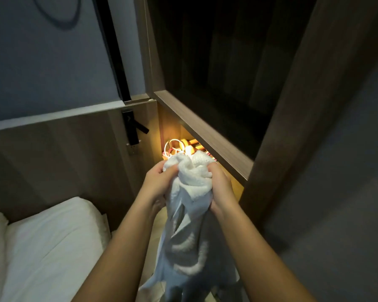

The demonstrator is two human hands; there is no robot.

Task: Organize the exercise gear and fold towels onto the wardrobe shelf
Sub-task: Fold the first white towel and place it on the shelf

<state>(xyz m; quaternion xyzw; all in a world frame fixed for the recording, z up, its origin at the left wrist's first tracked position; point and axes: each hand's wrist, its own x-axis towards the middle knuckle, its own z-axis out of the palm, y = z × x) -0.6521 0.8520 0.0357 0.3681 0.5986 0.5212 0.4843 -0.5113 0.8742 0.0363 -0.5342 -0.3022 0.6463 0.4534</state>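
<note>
A bunched white towel [191,205] hangs in front of me, its lower part drooping toward the floor. My left hand [158,182] grips its upper left side and my right hand [219,186] grips its upper right side. Just behind the towel is the lit lower wardrobe shelf [236,188], where pink-and-white cords or bands [172,148] and yellow wooden pieces [193,144] lie. Much of that shelf is hidden by the towel and my hands.
A wooden shelf board [205,131] juts out above the lit shelf, with a dark upper compartment [227,62] over it. The wardrobe's side panel [292,127] stands at right. A bed with white linen [48,243] lies at lower left. A black switch plate [130,127] is on the headboard.
</note>
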